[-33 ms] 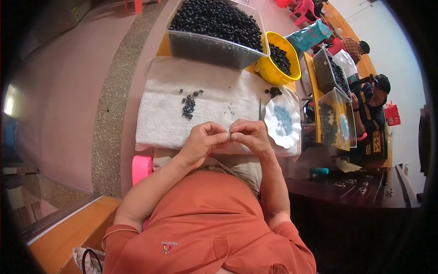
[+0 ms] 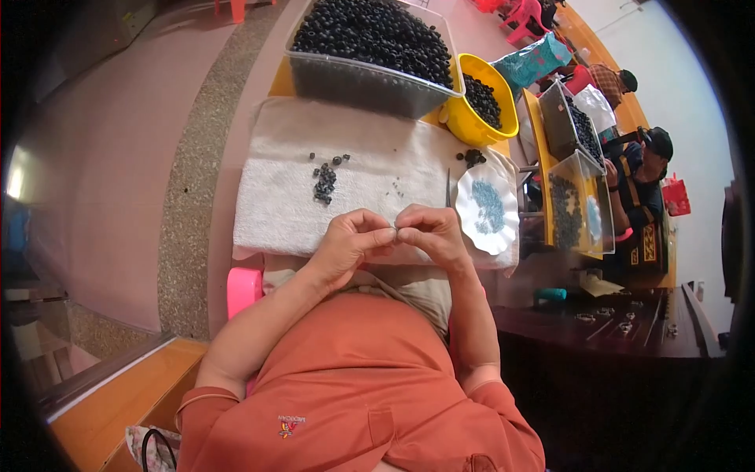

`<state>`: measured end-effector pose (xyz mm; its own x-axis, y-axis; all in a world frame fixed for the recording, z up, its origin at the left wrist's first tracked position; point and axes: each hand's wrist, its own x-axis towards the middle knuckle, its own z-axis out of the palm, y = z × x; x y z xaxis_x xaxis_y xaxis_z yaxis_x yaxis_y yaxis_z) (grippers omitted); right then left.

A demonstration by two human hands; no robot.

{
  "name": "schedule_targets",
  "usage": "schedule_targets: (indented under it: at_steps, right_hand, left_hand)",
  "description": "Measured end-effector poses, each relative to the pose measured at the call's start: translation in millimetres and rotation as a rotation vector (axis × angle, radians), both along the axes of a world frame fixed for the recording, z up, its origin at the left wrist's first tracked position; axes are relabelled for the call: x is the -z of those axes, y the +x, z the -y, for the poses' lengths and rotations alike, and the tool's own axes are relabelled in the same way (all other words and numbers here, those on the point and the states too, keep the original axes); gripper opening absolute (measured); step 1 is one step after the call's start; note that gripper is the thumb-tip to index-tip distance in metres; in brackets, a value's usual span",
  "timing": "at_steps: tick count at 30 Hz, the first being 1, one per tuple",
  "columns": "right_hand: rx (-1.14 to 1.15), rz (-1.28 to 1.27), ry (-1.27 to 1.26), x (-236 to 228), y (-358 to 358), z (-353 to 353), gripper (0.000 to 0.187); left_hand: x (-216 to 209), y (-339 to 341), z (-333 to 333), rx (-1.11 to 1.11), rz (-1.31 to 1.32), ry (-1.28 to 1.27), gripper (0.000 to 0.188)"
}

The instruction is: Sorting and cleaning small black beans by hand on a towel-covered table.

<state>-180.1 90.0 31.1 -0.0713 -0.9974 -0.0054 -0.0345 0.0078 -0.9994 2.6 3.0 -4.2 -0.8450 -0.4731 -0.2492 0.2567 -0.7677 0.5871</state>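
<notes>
Both hands are meeting over the near edge of the white towel (image 2: pixel 271 200). The left hand (image 2: pixel 352 242) is pressing thumb and forefinger together, and the right hand (image 2: pixel 436 234) is doing the same, their fingertips almost touching. Whatever they're pinching is too small to make out, so I can't tell what either is grasping.

Just beyond the left hand, a loose cluster of black ring-shaped beads (image 2: pixel 324 187) is lying on the towel, with a few strays sitting at its far end. Some tiny pale bits (image 2: pixel 395 189) are resting ahead of the fingertips. Beside the right hand, a white scalloped dish (image 2: pixel 510 220) is holding small blue granules (image 2: pixel 487 206), and a slim dark tool (image 2: pixel 448 187) is lying along its left side. A dark clump (image 2: pixel 473 158) is sitting past the dish. Farther back, a clear plastic bin (image 2: pixel 354 85) and a yellow tub (image 2: pixel 465 130) are holding more black beads.
</notes>
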Motion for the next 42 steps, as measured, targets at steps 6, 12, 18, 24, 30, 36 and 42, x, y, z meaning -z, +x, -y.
schedule_targets:
  at_steps: [6,12,18,24,30,36,42]
  right_hand:
    - [0.015,-0.059,-0.062,1.3,3.5,-2.1,0.008]
    - [-0.040,-0.092,-0.131,2.1,2.9,-6.9,0.015]
    - [-0.017,-0.154,-0.168,13.5,0.5,-10.2,0.018]
    - [0.250,-0.555,-0.384,21.6,26.7,-10.5,0.028]
    - [0.434,-0.741,-0.490,25.9,52.9,-7.1,0.040]
    - [0.498,-0.851,-0.579,33.1,51.0,-0.2,0.038]
    - [0.452,-0.782,-0.572,36.7,46.9,3.3,0.036]
  left_hand:
    - [1.0,-0.5,-0.2,0.017,0.010,0.011,0.010]
    - [2.3,-1.2,-1.7,0.018,0.009,0.011,0.010]
    - [-1.5,-0.8,-1.5,0.027,0.027,-0.023,0.010]
    - [-4.2,0.0,-1.9,-0.004,0.019,0.043,0.009]
    - [-1.2,-2.2,-5.6,-0.091,0.045,0.073,0.011]
    - [-2.5,-3.2,-8.7,-0.141,0.065,0.089,0.012]
    - [0.2,-5.5,-10.2,-0.185,0.032,0.067,0.013]
